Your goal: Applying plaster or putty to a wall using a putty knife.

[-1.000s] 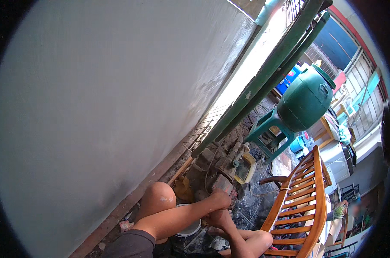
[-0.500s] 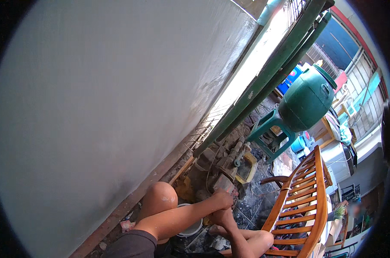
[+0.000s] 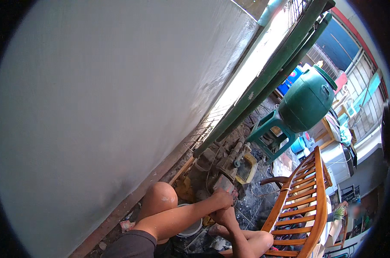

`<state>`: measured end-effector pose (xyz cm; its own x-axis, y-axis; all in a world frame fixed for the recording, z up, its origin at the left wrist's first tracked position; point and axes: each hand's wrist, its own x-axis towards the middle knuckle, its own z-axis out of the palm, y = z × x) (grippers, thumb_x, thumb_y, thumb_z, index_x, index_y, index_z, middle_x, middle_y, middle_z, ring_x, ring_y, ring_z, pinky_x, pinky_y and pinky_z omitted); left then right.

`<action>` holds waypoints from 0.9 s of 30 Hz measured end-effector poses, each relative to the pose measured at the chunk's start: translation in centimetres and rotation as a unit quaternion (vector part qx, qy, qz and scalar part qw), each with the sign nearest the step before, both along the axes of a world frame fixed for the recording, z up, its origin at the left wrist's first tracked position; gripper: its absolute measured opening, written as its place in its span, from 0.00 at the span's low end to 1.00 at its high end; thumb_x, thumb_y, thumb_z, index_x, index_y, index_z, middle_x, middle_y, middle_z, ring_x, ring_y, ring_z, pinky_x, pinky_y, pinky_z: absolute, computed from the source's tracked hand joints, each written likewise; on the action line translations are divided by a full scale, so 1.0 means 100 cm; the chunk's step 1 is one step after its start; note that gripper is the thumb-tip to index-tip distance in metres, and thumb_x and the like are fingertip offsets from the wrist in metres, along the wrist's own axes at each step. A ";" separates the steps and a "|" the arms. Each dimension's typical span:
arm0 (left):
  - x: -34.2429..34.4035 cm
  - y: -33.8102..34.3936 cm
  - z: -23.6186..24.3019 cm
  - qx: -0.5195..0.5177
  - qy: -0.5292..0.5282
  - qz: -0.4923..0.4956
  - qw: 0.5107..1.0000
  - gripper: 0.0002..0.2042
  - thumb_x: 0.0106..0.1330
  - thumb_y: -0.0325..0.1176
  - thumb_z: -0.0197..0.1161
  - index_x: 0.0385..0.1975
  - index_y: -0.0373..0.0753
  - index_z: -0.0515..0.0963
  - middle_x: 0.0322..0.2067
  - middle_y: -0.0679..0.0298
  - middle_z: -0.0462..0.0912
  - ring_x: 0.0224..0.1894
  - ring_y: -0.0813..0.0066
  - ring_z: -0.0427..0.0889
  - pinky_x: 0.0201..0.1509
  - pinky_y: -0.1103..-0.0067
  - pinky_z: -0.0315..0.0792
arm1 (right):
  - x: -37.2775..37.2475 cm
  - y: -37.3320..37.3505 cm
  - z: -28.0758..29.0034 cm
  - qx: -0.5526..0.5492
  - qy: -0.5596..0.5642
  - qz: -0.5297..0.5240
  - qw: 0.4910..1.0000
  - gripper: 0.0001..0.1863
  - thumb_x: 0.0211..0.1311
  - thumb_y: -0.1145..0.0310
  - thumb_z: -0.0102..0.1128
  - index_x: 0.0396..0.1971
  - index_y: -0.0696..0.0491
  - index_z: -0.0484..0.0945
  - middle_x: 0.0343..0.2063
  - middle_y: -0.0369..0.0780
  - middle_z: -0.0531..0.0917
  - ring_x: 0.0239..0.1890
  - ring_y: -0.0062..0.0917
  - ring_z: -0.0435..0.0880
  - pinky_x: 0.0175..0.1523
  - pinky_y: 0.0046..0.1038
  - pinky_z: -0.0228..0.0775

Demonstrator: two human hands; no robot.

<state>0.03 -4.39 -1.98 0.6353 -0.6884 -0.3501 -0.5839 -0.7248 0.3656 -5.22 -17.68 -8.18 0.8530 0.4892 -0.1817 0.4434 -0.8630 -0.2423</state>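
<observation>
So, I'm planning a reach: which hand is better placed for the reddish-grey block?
Likely the left hand: it is nearer the reddish-grey block, while the right hand sits farther back.

Floor (image 3: 257,209) is dark tile, pale-spotted. Directly on it: pale-rimmed bucket (image 3: 190,234), open yellow container (image 3: 242,179), grimy pump-like unit (image 3: 227,165) just beside that, whitish lump (image 3: 220,244) near the bucket, green plastic stool (image 3: 272,125). Stool carries lidded green barrel (image 3: 306,99).

2 hands (image 3: 223,215), 1 bucket (image 3: 194,232), 1 barrel (image 3: 306,101), 1 stool (image 3: 275,122), 2 green poles (image 3: 263,81), 1 slatted seat (image 3: 319,189), 1 plant (image 3: 340,211).
</observation>
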 end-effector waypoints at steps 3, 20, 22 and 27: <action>0.000 -0.001 -0.008 -0.012 -0.013 0.009 1.000 0.13 0.55 0.35 0.58 0.38 0.45 0.84 0.42 0.61 0.84 0.44 0.65 0.84 0.45 0.63 0.75 | 0.001 -0.003 0.003 -0.048 0.026 -0.002 0.998 0.20 0.47 0.50 0.65 0.37 0.47 0.80 0.33 0.42 0.84 0.36 0.42 0.83 0.38 0.40 0.75; 0.008 -0.004 -0.003 -0.015 0.021 0.032 0.999 0.16 0.51 0.36 0.65 0.41 0.45 0.83 0.43 0.63 0.84 0.46 0.66 0.83 0.45 0.65 0.76 | 0.003 -0.011 0.012 -0.061 0.064 -0.019 0.996 0.27 0.50 0.42 0.64 0.38 0.51 0.79 0.34 0.47 0.83 0.38 0.45 0.82 0.40 0.41 0.74; 0.004 0.003 0.007 0.015 0.017 0.005 1.000 0.15 0.50 0.36 0.64 0.40 0.45 0.84 0.42 0.63 0.85 0.45 0.66 0.84 0.44 0.64 0.76 | 0.003 -0.008 0.011 -0.037 0.036 -0.037 0.998 0.27 0.50 0.42 0.64 0.39 0.50 0.78 0.34 0.47 0.83 0.38 0.45 0.82 0.40 0.42 0.74; 0.010 -0.001 -0.018 -0.026 0.006 0.048 0.998 0.14 0.50 0.36 0.64 0.38 0.45 0.85 0.41 0.63 0.85 0.44 0.65 0.84 0.44 0.64 0.76 | 0.005 -0.008 0.002 -0.051 -0.009 -0.046 0.998 0.21 0.50 0.45 0.62 0.35 0.46 0.82 0.27 0.44 0.84 0.31 0.42 0.83 0.34 0.42 0.74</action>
<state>0.99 -4.46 -3.76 0.6954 -0.6417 -0.3234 -0.5075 -0.7572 0.4112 -4.75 -18.43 -7.99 0.8971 0.3888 -0.2099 0.3648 -0.9198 -0.1444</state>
